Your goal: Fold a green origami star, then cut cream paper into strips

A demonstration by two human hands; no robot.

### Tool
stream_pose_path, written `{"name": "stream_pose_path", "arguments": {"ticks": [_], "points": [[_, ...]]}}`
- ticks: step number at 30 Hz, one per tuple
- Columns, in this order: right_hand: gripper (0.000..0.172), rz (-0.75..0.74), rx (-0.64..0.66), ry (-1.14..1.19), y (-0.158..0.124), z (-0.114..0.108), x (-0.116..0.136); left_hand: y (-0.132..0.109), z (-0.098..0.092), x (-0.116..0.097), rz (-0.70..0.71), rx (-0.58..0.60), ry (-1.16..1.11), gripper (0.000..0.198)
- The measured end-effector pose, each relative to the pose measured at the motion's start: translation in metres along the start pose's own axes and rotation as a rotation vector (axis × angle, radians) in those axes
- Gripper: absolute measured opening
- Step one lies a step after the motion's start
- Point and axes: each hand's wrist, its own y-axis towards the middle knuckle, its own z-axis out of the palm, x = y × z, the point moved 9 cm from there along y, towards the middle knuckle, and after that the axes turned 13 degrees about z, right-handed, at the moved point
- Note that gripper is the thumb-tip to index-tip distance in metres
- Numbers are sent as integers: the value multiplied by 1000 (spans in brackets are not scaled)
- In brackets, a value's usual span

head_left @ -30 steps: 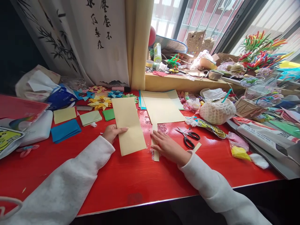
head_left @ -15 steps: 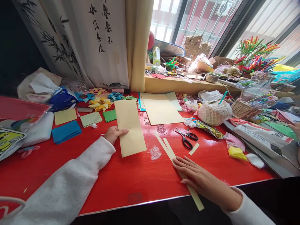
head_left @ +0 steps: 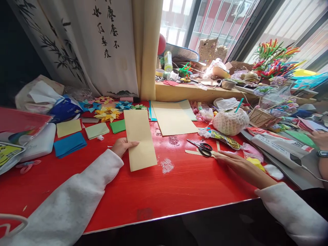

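Observation:
My left hand (head_left: 120, 147) pinches the left edge of a long cream-yellow paper rectangle (head_left: 141, 152), thumb on top, tilted over the red table. My right hand (head_left: 238, 164) lies at the right with its fingers stretched out, touching thin cream paper strips (head_left: 192, 152). Part of the strips is hidden by the hand and by the black-handled scissors (head_left: 205, 150), which rest across them with the blades pointing left. Behind the held paper lies a stack of larger cream sheets (head_left: 176, 118) with blue sheets beneath.
Left of me lie blue paper pieces (head_left: 70, 145), pale yellow pieces (head_left: 68, 128) and green pieces (head_left: 118, 126). Folded paper stars (head_left: 106, 112) sit behind them. A net-wrapped fruit with a straw (head_left: 230, 121) and a white power strip (head_left: 275, 152) stand right. Another person's hand (head_left: 319, 139) shows at the right edge.
My right hand has moved right and away from me, sweeping the strips up against the scissors. My left hand still holds the paper in nearly the same place.

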Motion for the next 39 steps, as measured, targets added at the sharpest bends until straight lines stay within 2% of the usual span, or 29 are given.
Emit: {"name": "stream_pose_path", "arguments": {"ticks": [3, 5, 7, 9, 10, 12, 13, 15, 16, 18, 20, 22, 25, 28, 31, 34, 36, 37, 39], "points": [[37, -40, -69, -121, 9, -9, 15, 0, 1, 0, 5, 11, -12, 33], [31, -51, -176, -152, 15, -22, 34, 0, 2, -2, 12, 19, -12, 32], [26, -3, -329, -32, 22, -42, 60, -1, 5, -4, 13, 28, -11, 32], [21, 87, -415, 293, 31, -56, 88, -5, 9, -7, 5, 53, -16, 34], [22, 111, -361, 520, 40, -52, 104, -7, 14, -7, -4, 84, -17, 35], [32, 69, -13, 938, 65, -22, 153, -13, 24, -7, -28, 174, -10, 33], [35, 58, 127, 1066, 76, -8, 177, -17, 30, -5, -47, 231, -3, 32], [34, 8, 260, 1187, 94, 9, 212, -22, 41, 0, -91, 340, 11, 32], [33, 3, 261, 1230, 103, 14, 220, -23, 44, 3, -104, 372, 14, 33], [30, 27, 222, 1325, 117, 21, 222, -20, 44, 4, -89, 366, 25, 38], [29, 74, 181, 1388, 123, 26, 215, -12, 35, -1, 0, 281, 70, 42], [29, 111, 173, 1408, 124, 31, 208, -6, 25, -10, 101, 193, 141, 43], [31, 140, 185, 1376, 122, 37, 203, -2, 17, -17, 157, 150, 187, 43], [32, 157, 195, 1324, 123, 39, 199, 2, 9, -20, 132, 135, 193, 43], [29, 172, 175, 1334, 125, 36, 190, 7, -11, -23, 61, 117, 299, 43], [25, 195, 140, 1378, 127, 28, 176, 9, -34, -21, -45, 187, 397, 41], [25, 201, 155, 1422, 127, 23, 171, 11, -53, -25, -55, 180, 600, 34], [24, 197, 169, 1447, 126, 21, 170, 12, -63, -33, -15, 137, 749, 32], [25, 174, 209, 1485, 123, 18, 174, 12, -72, -59, 149, -19, 1007, 30]]}}
